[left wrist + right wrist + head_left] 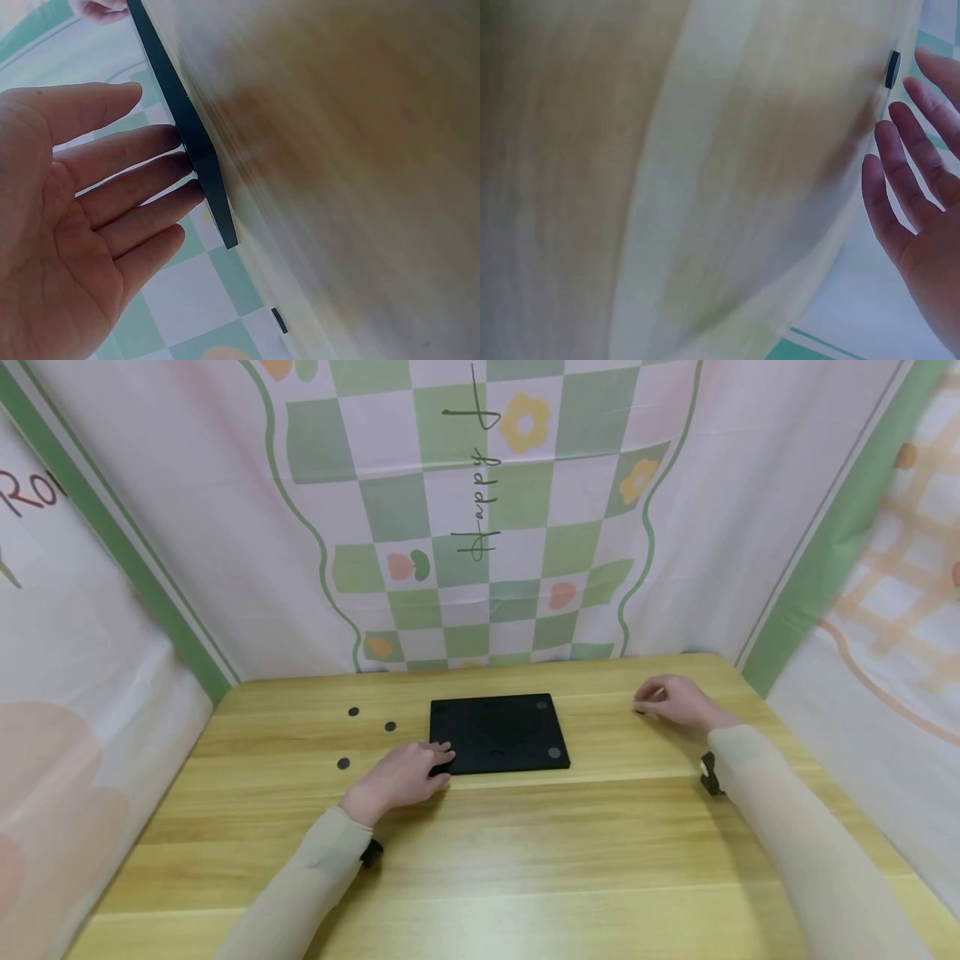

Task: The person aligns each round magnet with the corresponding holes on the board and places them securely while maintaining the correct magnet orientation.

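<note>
One flat black panel (pixel 498 727), rectangular, matte, lies on the wooden table (pixel 480 852) near the back edge, roughly midway across. Two greyish round spots show at its right corners, fainter round marks elsewhere on its top; side wall thin and straight in the left wrist view. Left hand (pixel 405 774) at the panel's front left corner, fingers extended, thumb spread wide, fingertips touching the panel, grasping nothing. Right hand (pixel 675 700) near the table's right side, fingers relaxed, narrow gap between thumb and index tips, just beside a small black disc (pixel 892 70); contact: cannot tell. Three dark discs (pixel 353 712) lie flat left of the panel, apart from one another. Edges: bare wood between panel and back edge, wider stretch between panel and right hand, broadest in front, toward the person. Checked cloth (pixel 517 493) hangs behind the back edge; side cloths flank the table.
</note>
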Available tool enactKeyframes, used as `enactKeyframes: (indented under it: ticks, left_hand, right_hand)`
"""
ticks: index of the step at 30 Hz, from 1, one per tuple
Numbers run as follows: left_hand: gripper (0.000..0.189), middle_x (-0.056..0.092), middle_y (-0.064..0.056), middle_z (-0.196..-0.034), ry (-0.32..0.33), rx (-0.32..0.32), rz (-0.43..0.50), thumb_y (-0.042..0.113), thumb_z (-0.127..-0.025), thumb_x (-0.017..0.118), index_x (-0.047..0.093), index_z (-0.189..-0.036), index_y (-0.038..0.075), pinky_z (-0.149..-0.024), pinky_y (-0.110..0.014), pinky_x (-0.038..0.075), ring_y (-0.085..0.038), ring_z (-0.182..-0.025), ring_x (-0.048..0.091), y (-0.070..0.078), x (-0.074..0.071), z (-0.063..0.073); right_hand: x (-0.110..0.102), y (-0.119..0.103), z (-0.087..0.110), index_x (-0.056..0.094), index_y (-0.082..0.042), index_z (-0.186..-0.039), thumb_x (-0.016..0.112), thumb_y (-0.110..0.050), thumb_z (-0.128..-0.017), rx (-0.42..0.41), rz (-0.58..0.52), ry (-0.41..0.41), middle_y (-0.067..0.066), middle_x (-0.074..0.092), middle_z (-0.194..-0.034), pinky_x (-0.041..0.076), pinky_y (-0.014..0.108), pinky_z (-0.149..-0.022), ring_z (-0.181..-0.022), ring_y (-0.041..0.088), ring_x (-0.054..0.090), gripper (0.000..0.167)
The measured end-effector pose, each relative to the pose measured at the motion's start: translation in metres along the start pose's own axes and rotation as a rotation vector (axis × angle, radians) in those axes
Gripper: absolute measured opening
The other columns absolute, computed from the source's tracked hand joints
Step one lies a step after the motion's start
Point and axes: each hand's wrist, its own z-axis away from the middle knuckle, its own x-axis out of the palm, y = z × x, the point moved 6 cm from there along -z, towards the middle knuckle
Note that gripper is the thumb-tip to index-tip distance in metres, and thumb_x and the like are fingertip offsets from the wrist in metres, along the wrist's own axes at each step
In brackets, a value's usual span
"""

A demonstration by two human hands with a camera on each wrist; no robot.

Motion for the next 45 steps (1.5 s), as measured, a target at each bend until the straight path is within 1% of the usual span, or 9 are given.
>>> enactKeyframes:
  ticks: [4,11,18,21,24,28,33,40,45]
  left_hand:
    - [0.039,0.052,-0.010,-0.139,0.004,0.000,0.003,0.026,-0.096,0.056,0.059,-0.130,0.008,-0.070,-0.029,0.046,-0.030,-0.124,0.053,0.000,0.000,0.000]
    - [0.039,0.051,-0.010,-0.140,-0.002,-0.010,0.001,0.026,-0.096,0.056,0.058,-0.131,0.008,-0.056,-0.027,0.040,-0.030,-0.122,0.054,-0.001,0.002,-0.001]
    - [0.039,0.051,-0.010,-0.140,-0.006,-0.012,0.008,0.026,-0.096,0.056,0.058,-0.131,0.008,-0.051,-0.026,0.037,-0.029,-0.094,0.063,0.000,0.002,-0.001]
    - [0.040,0.050,-0.010,-0.140,-0.006,-0.011,0.005,0.027,-0.096,0.055,0.058,-0.131,0.008,-0.052,-0.026,0.037,-0.030,-0.097,0.063,0.000,0.001,-0.001]
    - [0.040,0.051,-0.010,-0.140,-0.001,-0.007,0.002,0.027,-0.096,0.055,0.058,-0.131,0.008,-0.055,-0.026,0.038,-0.032,-0.113,0.059,0.000,0.001,-0.002]
    - [0.040,0.051,-0.010,-0.140,-0.002,-0.004,-0.002,0.026,-0.096,0.055,0.058,-0.131,0.008,-0.053,-0.026,0.038,-0.032,-0.113,0.059,-0.001,0.001,-0.002]
    - [0.039,0.050,-0.010,-0.140,-0.008,-0.005,-0.001,0.025,-0.096,0.055,0.057,-0.131,0.008,-0.050,-0.025,0.036,-0.030,-0.094,0.063,-0.001,0.002,-0.002]
    - [0.039,0.051,-0.010,-0.139,-0.003,-0.002,-0.006,0.025,-0.096,0.056,0.058,-0.131,0.008,-0.055,-0.025,0.039,-0.030,-0.097,0.063,0.000,0.000,-0.002]
    - [0.039,0.051,-0.010,-0.139,-0.001,-0.002,-0.006,0.025,-0.095,0.057,0.058,-0.130,0.008,-0.051,-0.025,0.037,-0.020,-0.067,0.057,0.000,0.001,-0.002]
  right_hand:
    - [0.001,0.005,0.002,0.068,-0.005,-0.102,0.070,-0.029,-0.087,0.008,-0.019,-0.013,0.012,0.069,-0.100,0.050,0.048,-0.084,-0.091,0.029,0.064,0.029]
    - [0.002,0.010,0.007,0.067,-0.005,-0.104,0.072,-0.031,-0.084,0.028,-0.060,-0.028,0.014,0.068,-0.103,0.050,0.049,-0.085,-0.095,0.033,0.064,0.034]
    - [0.000,0.013,0.009,0.067,-0.004,-0.108,0.073,-0.033,-0.083,0.045,-0.086,-0.040,0.017,0.067,-0.108,0.047,0.054,-0.089,-0.101,0.039,0.061,0.038]
    - [0.001,0.014,0.009,0.067,-0.004,-0.109,0.074,-0.033,-0.082,0.057,-0.092,-0.040,0.019,0.066,-0.109,0.045,0.056,-0.090,-0.102,0.040,0.060,0.040]
    - [0.001,0.016,0.010,0.067,-0.005,-0.110,0.075,-0.034,-0.081,0.071,-0.096,-0.040,0.018,0.065,-0.111,0.045,0.055,-0.090,-0.103,0.040,0.059,0.041]
    - [0.002,0.019,0.010,0.067,-0.007,-0.111,0.075,-0.035,-0.081,0.087,-0.103,-0.039,0.017,0.065,-0.113,0.045,0.055,-0.091,-0.104,0.038,0.060,0.042]
    - [0.001,0.019,0.013,0.068,-0.008,-0.112,0.073,-0.037,-0.082,0.093,-0.103,-0.024,0.017,0.066,-0.114,0.044,0.054,-0.091,-0.103,0.036,0.060,0.042]
    - [-0.001,0.017,0.014,0.071,-0.009,-0.109,0.073,-0.038,-0.082,0.092,-0.092,-0.009,0.015,0.069,-0.110,0.047,0.044,-0.085,-0.096,0.028,0.063,0.039]
    - [-0.001,0.020,0.013,0.072,-0.011,-0.107,0.072,-0.040,-0.082,0.098,-0.091,-0.011,0.013,0.070,-0.108,0.047,0.040,-0.083,-0.094,0.025,0.063,0.038]
